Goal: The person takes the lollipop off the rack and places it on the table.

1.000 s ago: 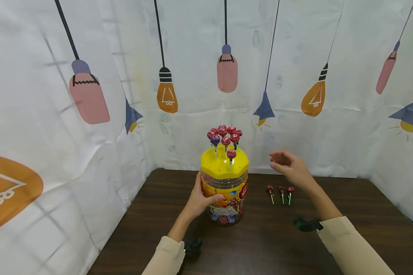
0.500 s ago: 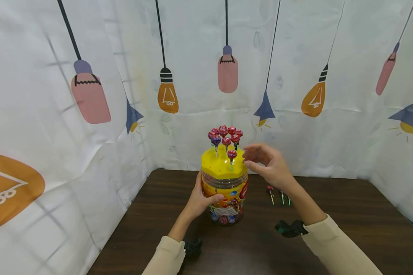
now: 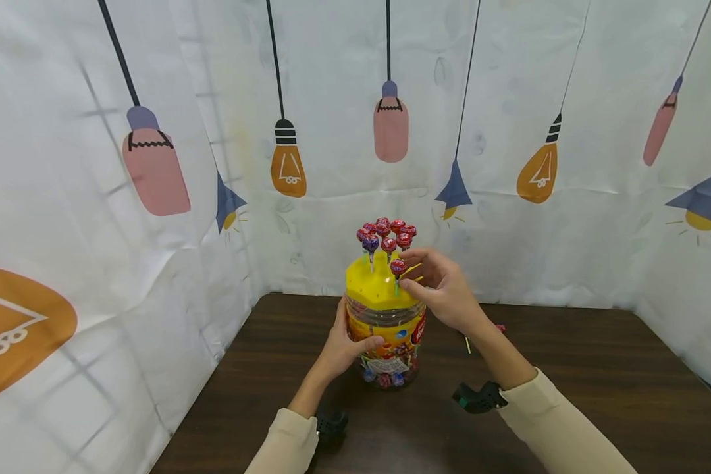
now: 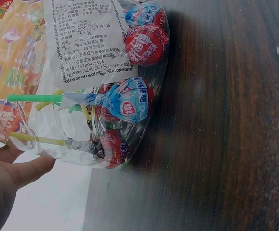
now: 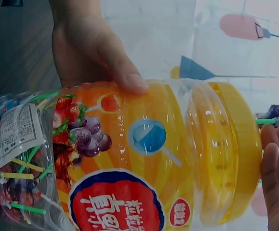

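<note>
A clear candy jar (image 3: 389, 339) with a yellow lid (image 3: 370, 284) stands upright on the table. Several lollipops (image 3: 370, 242) in red and purple wrappers stick up from its top. My left hand (image 3: 336, 347) grips the jar's left side, its thumb across the label (image 5: 125, 139). By the front red lollipop (image 3: 398, 266), my right hand (image 3: 441, 289) has its thumb and fingers apart near the candy and stick; firm contact cannot be made out. In the right wrist view its fingers (image 5: 272, 166) lie close to the lid. More wrapped lollipops (image 4: 129, 101) show through the jar's bottom.
Loose lollipops lie on the dark wooden table (image 3: 569, 368) right of the jar; my right forearm mostly hides them, leaving a yellow stick (image 3: 467, 344) and a red wrapper (image 3: 500, 328) visible. A white curtain (image 3: 343, 99) printed with lamps hangs behind the table.
My right hand has come leftward from above the loose lollipops to the front lollipop on the lid. My left hand and the jar have stayed in place.
</note>
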Demonstrator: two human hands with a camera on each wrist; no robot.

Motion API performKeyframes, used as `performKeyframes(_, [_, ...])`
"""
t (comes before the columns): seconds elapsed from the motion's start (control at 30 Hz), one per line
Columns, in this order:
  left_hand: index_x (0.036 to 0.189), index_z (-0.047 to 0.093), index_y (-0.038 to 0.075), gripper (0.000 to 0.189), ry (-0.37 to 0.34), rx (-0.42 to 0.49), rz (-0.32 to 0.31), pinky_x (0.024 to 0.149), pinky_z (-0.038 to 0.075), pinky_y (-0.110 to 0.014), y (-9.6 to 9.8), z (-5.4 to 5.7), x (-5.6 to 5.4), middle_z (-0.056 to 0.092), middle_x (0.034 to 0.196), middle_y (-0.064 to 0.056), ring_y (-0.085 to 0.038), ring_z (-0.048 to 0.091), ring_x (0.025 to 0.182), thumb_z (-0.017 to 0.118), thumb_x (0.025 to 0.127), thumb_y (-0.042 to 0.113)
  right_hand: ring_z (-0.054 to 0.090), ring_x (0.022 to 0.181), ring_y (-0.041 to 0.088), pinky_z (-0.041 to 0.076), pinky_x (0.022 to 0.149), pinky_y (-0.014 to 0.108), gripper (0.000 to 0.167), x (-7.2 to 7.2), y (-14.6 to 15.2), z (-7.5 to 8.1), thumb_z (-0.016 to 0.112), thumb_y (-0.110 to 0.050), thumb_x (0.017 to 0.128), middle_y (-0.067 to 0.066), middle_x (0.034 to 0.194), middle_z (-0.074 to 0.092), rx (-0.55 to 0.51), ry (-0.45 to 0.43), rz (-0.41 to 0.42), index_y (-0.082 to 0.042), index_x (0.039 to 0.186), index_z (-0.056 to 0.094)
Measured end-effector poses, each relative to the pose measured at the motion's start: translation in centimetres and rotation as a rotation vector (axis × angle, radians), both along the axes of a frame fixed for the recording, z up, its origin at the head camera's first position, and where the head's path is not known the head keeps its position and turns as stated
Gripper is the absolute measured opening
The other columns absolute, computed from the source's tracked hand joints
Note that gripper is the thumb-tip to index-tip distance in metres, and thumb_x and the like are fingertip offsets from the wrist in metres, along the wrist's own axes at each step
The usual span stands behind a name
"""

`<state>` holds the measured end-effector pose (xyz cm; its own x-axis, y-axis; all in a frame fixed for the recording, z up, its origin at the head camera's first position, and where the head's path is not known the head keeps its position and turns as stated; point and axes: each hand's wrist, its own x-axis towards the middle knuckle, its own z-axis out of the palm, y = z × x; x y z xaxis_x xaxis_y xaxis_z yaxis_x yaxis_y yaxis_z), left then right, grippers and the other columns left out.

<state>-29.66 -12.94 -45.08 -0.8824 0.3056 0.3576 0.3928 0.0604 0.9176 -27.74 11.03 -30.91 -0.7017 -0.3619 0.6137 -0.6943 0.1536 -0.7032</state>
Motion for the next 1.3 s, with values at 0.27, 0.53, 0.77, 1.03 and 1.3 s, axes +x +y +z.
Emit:
performKeyframes(0.27, [0.159,0.009,0.042,0.100,0.005,0.011,-0.014,0.115,0.045,-0.050,0.0,0.1,0.1,0.042,0.152,0.001,-0.022,0.052,0.132,0.080,0.089,0.039,0.071,0.097,0.025,0.061,0.078,0.028,0.042,0.1,-0.5,-0.1,0.069,-0.002,0.095,0.017,0.116,0.070,0.009,0.003,0.000,-0.009,0.136,0.059])
performKeyframes(0.53, [0.158,0.010,0.042,0.099,0.009,0.008,-0.010,0.115,0.045,-0.050,0.0,0.1,0.0,0.042,0.151,0.001,-0.022,0.053,0.131,0.080,0.089,0.040,0.071,0.095,0.023,0.061,0.076,0.029,0.041,0.1,-0.6,0.0,0.070,-0.002,0.094,0.017,0.110,0.072,-0.003,0.038,-0.012,-0.008,0.133,0.060])
performKeyframes(0.77, [0.158,0.010,0.043,0.098,0.000,0.004,-0.006,0.115,0.045,-0.049,0.0,0.1,0.1,0.042,0.151,0.001,-0.022,0.052,0.131,0.080,0.090,0.038,0.070,0.092,0.016,0.060,0.075,0.026,0.041,0.0,-0.9,0.0,0.067,0.003,0.093,0.021,0.106,0.069,-0.104,0.060,0.004,-0.004,0.133,0.060])
performKeyframes(1.03, [0.159,0.008,0.042,0.099,0.014,-0.001,-0.008,0.115,0.046,-0.050,0.1,0.0,0.1,0.043,0.150,0.001,-0.022,0.052,0.131,0.079,0.090,0.037,0.066,0.091,0.017,0.059,0.076,0.025,0.042,0.1,-0.2,0.1,0.066,0.004,0.093,0.009,0.111,0.067,-0.215,0.005,-0.023,-0.002,0.133,0.059])
performKeyframes(1.3, [0.159,0.009,0.041,0.102,0.033,0.005,0.004,0.114,0.045,-0.050,0.2,0.2,0.2,0.045,0.150,0.000,-0.022,0.053,0.131,0.081,0.087,0.043,0.064,0.086,0.018,0.060,0.067,0.027,0.041,0.5,1.3,-1.5,0.065,0.008,0.092,0.003,0.107,0.063,-0.342,-0.087,0.004,-0.006,0.130,0.062])
